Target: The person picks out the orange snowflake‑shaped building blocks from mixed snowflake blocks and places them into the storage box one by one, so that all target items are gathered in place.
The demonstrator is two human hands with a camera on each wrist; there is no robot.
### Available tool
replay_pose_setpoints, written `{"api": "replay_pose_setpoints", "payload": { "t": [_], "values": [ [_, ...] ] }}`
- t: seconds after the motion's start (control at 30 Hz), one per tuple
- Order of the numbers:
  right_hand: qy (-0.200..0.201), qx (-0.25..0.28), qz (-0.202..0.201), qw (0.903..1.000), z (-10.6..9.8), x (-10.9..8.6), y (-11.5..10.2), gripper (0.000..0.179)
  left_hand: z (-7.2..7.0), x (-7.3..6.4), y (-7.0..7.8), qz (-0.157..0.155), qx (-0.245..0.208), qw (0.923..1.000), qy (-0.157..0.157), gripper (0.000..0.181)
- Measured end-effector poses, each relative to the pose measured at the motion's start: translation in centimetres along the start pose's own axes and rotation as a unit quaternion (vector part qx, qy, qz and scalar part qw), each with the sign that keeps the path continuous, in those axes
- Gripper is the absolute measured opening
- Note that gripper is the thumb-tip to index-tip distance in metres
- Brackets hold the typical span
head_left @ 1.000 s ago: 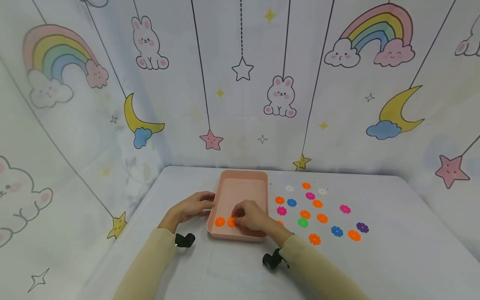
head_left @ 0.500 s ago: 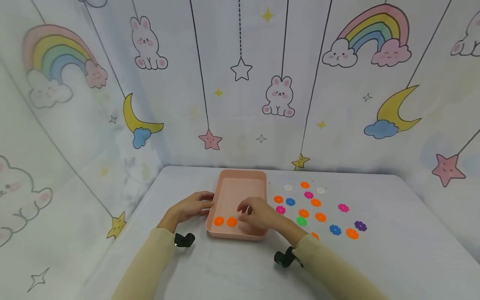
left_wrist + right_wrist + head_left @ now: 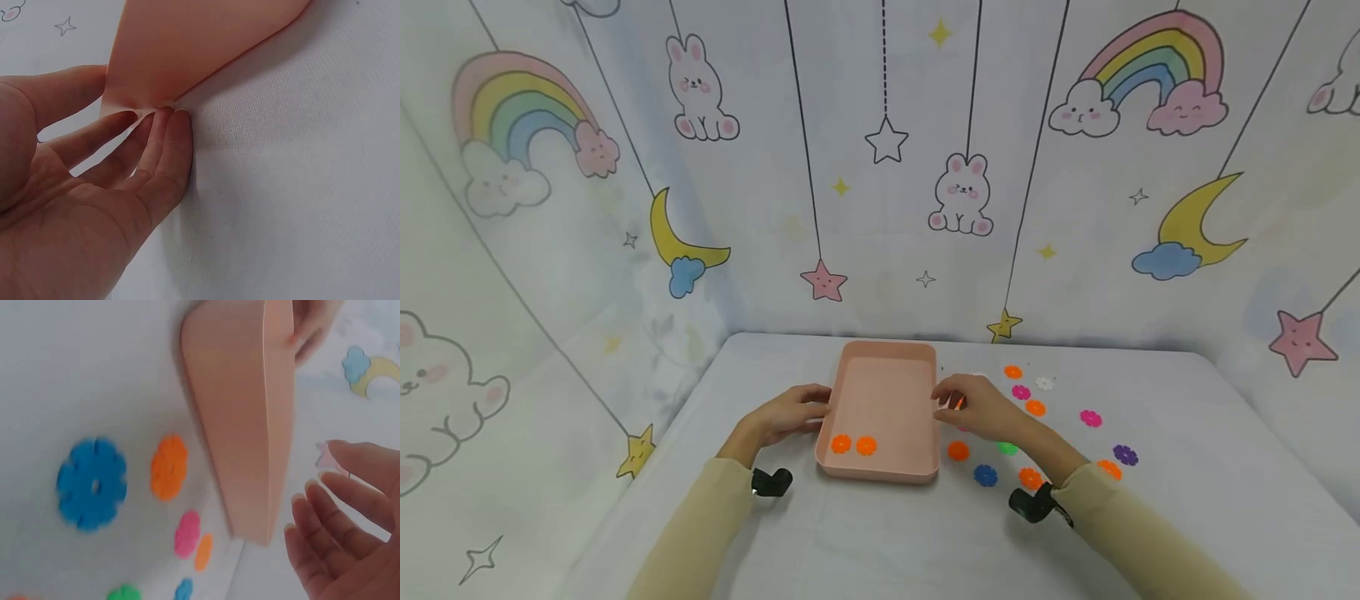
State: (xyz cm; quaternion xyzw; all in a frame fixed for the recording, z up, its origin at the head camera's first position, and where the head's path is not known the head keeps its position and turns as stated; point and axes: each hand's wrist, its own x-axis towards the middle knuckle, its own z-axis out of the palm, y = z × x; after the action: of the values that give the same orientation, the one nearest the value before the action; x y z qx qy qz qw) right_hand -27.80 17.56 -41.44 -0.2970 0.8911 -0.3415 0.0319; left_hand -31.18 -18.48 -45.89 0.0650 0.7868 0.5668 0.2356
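A pink rectangular tray (image 3: 887, 392) lies on the white-covered table, with two orange flower-shaped discs (image 3: 853, 445) near its front left corner. My left hand (image 3: 784, 414) is at the tray's left side; in the left wrist view its extended fingers (image 3: 172, 147) touch the outside of the tray wall (image 3: 187, 47). Over the tray's right rim hovers my right hand (image 3: 983, 407), its fingers loosely bent and spread. Seen from the right wrist, nothing lies between those fingers (image 3: 328, 534). Beneath this hand, some flower discs are partly hidden.
Right of the tray, several flower discs are scattered: a blue one (image 3: 986, 476), orange (image 3: 958, 451), pink (image 3: 1091, 418), white (image 3: 1044, 383) and purple (image 3: 1125, 455). A cloth backdrop (image 3: 880, 208) printed with rabbits and rainbows rises behind the table.
My right hand has let go of an orange disc inside the tray and moved right, out over the tray's right rim. The left hand keeps its place at the tray.
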Motion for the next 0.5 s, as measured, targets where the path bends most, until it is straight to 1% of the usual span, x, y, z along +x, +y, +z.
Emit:
{"api": "replay_pose_setpoints", "payload": {
  "t": [0.13,0.23,0.37,0.5],
  "values": [
    [0.013,-0.003,-0.004,0.9999,-1.6,-0.6,1.9,0.025,0.0,0.1,-0.1,0.001,-0.003,1.0000,0.000,0.053],
    [0.028,-0.018,0.008,0.9994,-2.7,-0.9,3.8,0.025,0.0,0.0,-0.1,0.000,-0.003,1.0000,0.002,0.053],
    [0.051,-0.046,0.041,0.9968,-4.3,-1.1,6.5,0.028,0.0,-0.1,-0.1,0.000,0.002,1.0000,0.006,0.052],
    [0.069,-0.055,0.087,0.9924,-5.8,-1.2,8.9,0.032,-0.1,0.1,-0.1,0.000,0.004,1.0000,0.006,0.052]
  ]
}}
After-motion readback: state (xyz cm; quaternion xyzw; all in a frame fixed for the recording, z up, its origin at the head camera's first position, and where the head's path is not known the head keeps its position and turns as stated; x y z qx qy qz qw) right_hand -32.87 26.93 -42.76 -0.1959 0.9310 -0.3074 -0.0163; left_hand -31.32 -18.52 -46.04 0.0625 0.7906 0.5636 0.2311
